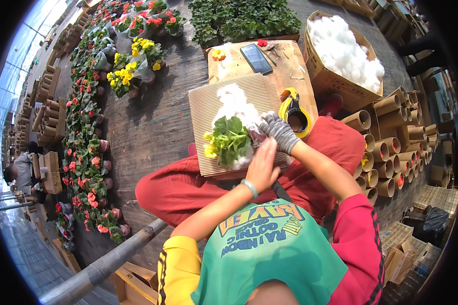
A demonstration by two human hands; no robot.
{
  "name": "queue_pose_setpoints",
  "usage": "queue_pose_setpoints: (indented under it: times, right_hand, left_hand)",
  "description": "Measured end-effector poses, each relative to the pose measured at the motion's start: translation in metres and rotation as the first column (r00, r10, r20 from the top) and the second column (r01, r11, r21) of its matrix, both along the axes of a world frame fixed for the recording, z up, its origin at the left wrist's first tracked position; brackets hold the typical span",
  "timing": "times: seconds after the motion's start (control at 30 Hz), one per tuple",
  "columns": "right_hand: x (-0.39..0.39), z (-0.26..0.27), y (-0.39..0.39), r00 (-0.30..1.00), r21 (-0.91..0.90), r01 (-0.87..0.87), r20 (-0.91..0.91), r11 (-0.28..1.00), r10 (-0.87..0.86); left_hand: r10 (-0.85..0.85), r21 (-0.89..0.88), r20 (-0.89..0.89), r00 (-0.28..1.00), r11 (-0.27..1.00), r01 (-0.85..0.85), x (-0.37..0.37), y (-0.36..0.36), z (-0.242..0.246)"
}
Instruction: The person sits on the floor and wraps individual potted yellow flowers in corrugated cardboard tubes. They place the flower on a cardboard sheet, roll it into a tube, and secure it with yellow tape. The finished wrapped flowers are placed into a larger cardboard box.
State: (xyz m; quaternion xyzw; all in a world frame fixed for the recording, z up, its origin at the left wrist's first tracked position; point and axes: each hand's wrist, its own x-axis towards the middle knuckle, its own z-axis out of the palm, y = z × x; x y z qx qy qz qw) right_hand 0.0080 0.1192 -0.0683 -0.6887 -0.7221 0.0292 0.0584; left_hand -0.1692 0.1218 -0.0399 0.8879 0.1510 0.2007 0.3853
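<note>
A potted plant with yellow flowers (230,142) lies on its side on a stack of corrugated cardboard sheets (206,103) in front of me. White fibre stuffing (233,101) is spread on the top sheet, and some shows around the plant. My right hand (280,131), in a grey knit glove, is curled at the dark pot (256,136). Bare, with a pale band at the wrist, my left hand (262,166) is slightly blurred beside the pot, fingers extended. A yellow tape dispenser (294,110) sits just beyond my gloved hand.
Behind the sheets, a phone (256,58) and an orange bloom (218,55) rest on a wooden board (290,61). A carton (328,76) of white stuffing stands right, near cardboard tubes (385,152). Flowering pots (87,164) line the left; a metal pipe (107,263) crosses lower left. Another person (23,171) sits far left.
</note>
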Motion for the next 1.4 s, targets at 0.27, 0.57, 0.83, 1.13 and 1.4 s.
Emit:
queue_pose_setpoints:
  times: [0.27, 0.57, 0.83, 1.13, 1.4]
  right_hand:
    - [0.001, -0.005, -0.074, 0.741, 0.006, 0.471, -0.544, 0.882, -0.393]
    - [-0.067, -0.056, -0.122, 0.433, -0.157, 0.749, -0.619, 0.644, -0.655]
    - [-0.07, -0.045, -0.123, 0.427, -0.217, 0.74, -0.581, 0.637, -0.693]
    - [-0.08, -0.05, -0.103, -0.041, -0.477, 0.784, -0.678, 0.397, -0.734]
    - [-0.083, -0.076, -0.112, 0.128, -0.272, 0.853, -0.718, 0.445, -0.684]
  left_hand:
    - [0.192, 0.382, -0.308, 0.932, 0.922, -0.063, 0.047, 0.062, -0.044]
    - [0.219, 0.492, -0.284, 0.933, 0.869, -0.054, 0.058, 0.064, -0.054]
    - [0.099, 0.55, -0.184, 0.978, 0.835, 0.019, 0.039, 0.065, -0.053]
    - [0.065, 0.588, -0.194, 0.979, 0.806, 0.063, 0.037, 0.072, -0.039]
    - [0.105, 0.63, -0.08, 0.991, 0.776, -0.031, 0.029, 0.076, -0.048]
